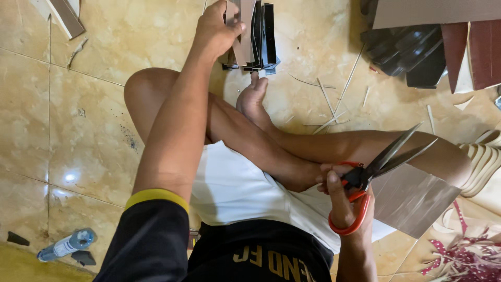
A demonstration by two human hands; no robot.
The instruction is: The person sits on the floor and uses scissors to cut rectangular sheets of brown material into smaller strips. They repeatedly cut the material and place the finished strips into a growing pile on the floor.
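I sit cross-legged on a tiled floor. My left hand (216,28) reaches forward and grips a grey-brown cut strip (244,39) at a standing bundle of folded black and brown pieces (261,36) near my foot. My right hand (342,198) rests by my knee, fingers through the red handles of large scissors (383,159) whose dark blades are slightly apart and point up to the right. A grey-brown sheet (412,198) lies under my right leg, just right of the scissors.
Thin offcut strips (329,102) litter the floor ahead. A stack of dark and brown sheets (417,47) lies at top right, pale curved pieces (482,162) at right. A small bottle (68,244) lies at bottom left, a grey strip (65,15) at top left.
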